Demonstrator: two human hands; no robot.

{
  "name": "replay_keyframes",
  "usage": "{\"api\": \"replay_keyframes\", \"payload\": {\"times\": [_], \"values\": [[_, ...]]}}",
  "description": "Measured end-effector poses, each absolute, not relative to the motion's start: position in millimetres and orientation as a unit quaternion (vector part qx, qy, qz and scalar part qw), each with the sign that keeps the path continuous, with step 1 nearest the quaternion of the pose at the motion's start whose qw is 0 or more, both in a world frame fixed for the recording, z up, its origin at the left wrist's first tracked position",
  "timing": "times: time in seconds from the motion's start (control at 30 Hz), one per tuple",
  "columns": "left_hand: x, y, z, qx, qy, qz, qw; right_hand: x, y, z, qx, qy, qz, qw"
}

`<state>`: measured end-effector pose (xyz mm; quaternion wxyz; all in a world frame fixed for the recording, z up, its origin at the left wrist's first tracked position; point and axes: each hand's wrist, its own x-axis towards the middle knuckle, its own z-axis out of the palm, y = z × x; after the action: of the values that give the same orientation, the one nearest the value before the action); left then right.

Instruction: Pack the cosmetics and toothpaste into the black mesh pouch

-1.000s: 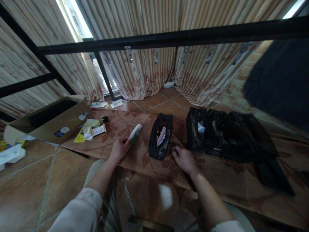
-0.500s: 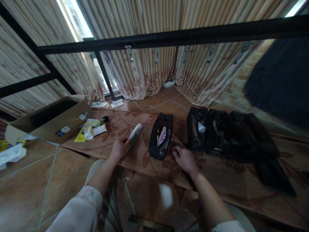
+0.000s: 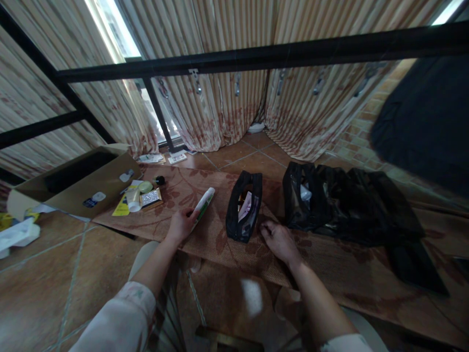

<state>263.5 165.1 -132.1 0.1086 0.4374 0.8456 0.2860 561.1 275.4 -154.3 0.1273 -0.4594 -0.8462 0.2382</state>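
Hardly anything has moved since half a second ago: the whole view has shifted by a hair, while the left hand (image 3: 181, 226) and the right hand (image 3: 279, 242) hold the same places. Largest of all, striped curtains (image 3: 234, 29) hang beyond the far edge of the tabletop (image 3: 216, 249), which wears a rust-brown cloth with a leaf pattern. A row of black bags (image 3: 355, 205) stretches along its right part, glossy and too dark to tell apart clearly. An open cardboard box (image 3: 108, 193) stands at the left end, something dark inside it. Near the middle, between the two hands, a black pouch (image 3: 233, 210) sits with its opening facing up, its lower end toward the near edge; a pale lilac item (image 3: 245, 207) shows inside (the rest of the contents is too dim to name). By the near edge, the left hand grips the near end of a white and green tube (image 3: 205, 199), which slants toward the far edge, apart from the pouch. The right hand is just beside the pouch, also by the near edge, its fingers curled inward; I cannot tell whether they close on anything. Smaller things cluster beside the box: a glittering silver case (image 3: 150, 197), a round pale-green container (image 3: 145, 187) and, nearer the far edge, a little black object (image 3: 159, 180).
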Motion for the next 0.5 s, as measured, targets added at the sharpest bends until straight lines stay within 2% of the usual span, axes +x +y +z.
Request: {"api": "replay_keyframes", "payload": {"times": [0.37,0.5], "values": [[241.4,160.4,-133.8,0.432,0.842,0.283,0.155,561.2,275.0,-152.1,-0.464,-0.844,0.237,0.124],[239.2,153.8,-137.1,0.408,0.87,0.242,0.133,561.0,276.2,-154.2,-0.458,-0.845,0.243,0.13]]}}
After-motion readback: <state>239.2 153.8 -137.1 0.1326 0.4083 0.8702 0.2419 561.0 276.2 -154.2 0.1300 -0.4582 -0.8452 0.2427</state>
